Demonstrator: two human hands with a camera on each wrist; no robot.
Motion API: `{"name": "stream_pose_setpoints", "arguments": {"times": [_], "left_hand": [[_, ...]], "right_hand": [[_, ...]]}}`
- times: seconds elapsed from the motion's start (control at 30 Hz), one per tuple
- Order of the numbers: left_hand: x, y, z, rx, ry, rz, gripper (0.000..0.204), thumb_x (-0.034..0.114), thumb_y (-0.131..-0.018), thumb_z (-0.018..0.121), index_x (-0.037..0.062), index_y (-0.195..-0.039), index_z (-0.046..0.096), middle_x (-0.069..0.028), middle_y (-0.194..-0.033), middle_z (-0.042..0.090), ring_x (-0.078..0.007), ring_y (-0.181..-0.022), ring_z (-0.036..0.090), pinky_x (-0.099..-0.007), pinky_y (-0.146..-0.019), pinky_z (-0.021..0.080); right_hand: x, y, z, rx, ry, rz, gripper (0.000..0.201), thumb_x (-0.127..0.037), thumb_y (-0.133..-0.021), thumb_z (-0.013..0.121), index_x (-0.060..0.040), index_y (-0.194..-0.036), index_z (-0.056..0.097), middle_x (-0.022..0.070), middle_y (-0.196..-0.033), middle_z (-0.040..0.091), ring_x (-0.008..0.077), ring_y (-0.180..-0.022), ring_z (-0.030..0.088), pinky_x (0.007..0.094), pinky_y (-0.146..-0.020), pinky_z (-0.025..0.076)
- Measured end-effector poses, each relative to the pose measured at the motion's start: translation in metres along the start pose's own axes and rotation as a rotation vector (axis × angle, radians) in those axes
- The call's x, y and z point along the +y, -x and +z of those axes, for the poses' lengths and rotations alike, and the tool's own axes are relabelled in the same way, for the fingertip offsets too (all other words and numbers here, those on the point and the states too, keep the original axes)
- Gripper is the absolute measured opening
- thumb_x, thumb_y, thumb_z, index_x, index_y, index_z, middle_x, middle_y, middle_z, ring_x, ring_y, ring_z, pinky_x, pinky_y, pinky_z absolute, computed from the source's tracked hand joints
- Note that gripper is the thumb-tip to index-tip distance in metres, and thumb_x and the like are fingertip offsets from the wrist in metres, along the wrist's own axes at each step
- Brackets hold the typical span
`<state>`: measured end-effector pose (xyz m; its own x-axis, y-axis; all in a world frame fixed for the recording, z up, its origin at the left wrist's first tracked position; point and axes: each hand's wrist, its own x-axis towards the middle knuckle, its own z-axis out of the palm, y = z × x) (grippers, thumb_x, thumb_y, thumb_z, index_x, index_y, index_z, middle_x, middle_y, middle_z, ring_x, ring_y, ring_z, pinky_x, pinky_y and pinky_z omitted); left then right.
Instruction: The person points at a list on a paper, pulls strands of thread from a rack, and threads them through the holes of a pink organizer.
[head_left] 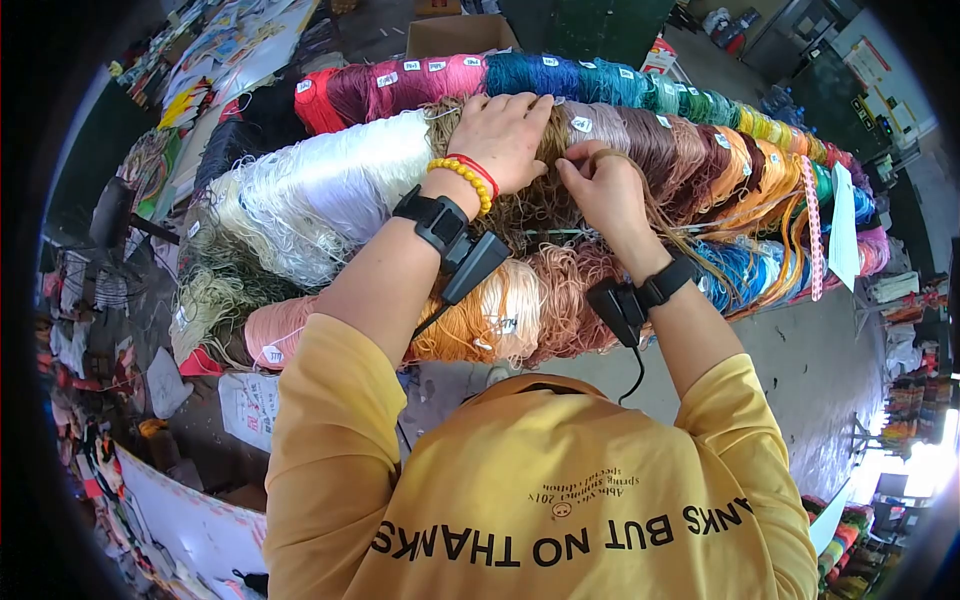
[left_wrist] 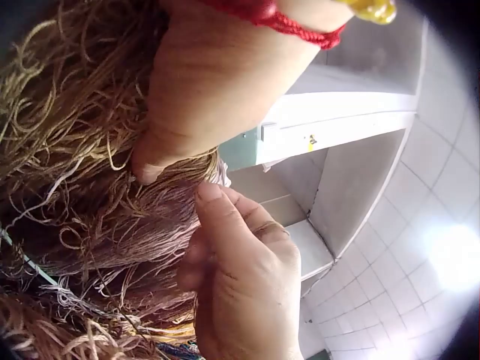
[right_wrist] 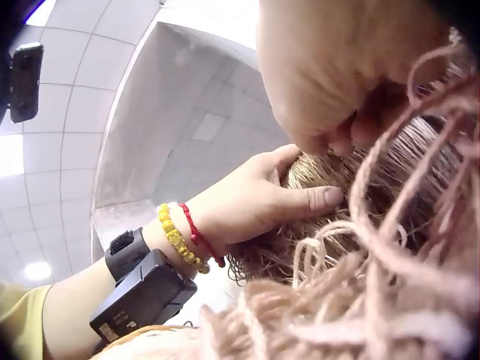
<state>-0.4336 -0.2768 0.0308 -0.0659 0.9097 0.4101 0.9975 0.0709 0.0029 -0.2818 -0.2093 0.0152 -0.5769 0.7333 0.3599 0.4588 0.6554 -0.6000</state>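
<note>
In the head view my left hand [head_left: 502, 143] rests on a hank of olive-brown thread [head_left: 535, 205] in the middle row, fingers laid over the top. The right wrist view shows that hand's thumb stretched along the brown strands [right_wrist: 311, 176]. Just to its right, my right hand [head_left: 606, 190] has curled fingers, with thumb and forefinger pinching brown thread that trails off to the right. In the left wrist view the right thumb and fingertips [left_wrist: 212, 196] meet close beside the hank; the strand between them is mostly hidden.
White thread [head_left: 340, 190] lies left of the brown hank, mauve thread [head_left: 630, 135] right of it. Behind runs a row of labelled pink, blue and green hanks [head_left: 560, 78]. Nearer the body hang orange and peach hanks [head_left: 450, 325]. A cardboard box [head_left: 460, 35] stands beyond.
</note>
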Motion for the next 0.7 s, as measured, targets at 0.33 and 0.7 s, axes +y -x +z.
{"name": "stream_pose_setpoints", "arguments": {"times": [0.33, 0.7], "left_hand": [[0.000, 0.000, -0.002, -0.028, -0.021, -0.005, 0.071, 0.035, -0.072, 0.067, 0.0077, -0.131, 0.039, -0.0113, -0.127, 0.047, -0.0265, -0.117, 0.045, -0.0401, -0.099, 0.031], [0.006, -0.002, 0.000, 0.010, -0.024, -0.058, 0.069, 0.052, -0.078, 0.058, 0.0077, -0.128, 0.043, -0.0106, -0.124, 0.051, -0.0260, -0.113, 0.048, -0.0390, -0.095, 0.034]], "right_hand": [[0.011, 0.002, -0.001, 0.049, -0.344, 0.040, 0.015, -0.016, -0.079, 0.061, -0.0007, -0.079, 0.062, 0.0035, -0.061, 0.059, 0.0117, -0.053, 0.055, 0.0268, -0.052, 0.044], [0.008, 0.000, -0.006, -0.070, -0.764, 0.266, 0.014, -0.013, -0.083, 0.057, 0.0007, -0.084, 0.058, 0.0017, -0.069, 0.058, 0.0073, -0.051, 0.052, 0.0199, -0.046, 0.040]]}}
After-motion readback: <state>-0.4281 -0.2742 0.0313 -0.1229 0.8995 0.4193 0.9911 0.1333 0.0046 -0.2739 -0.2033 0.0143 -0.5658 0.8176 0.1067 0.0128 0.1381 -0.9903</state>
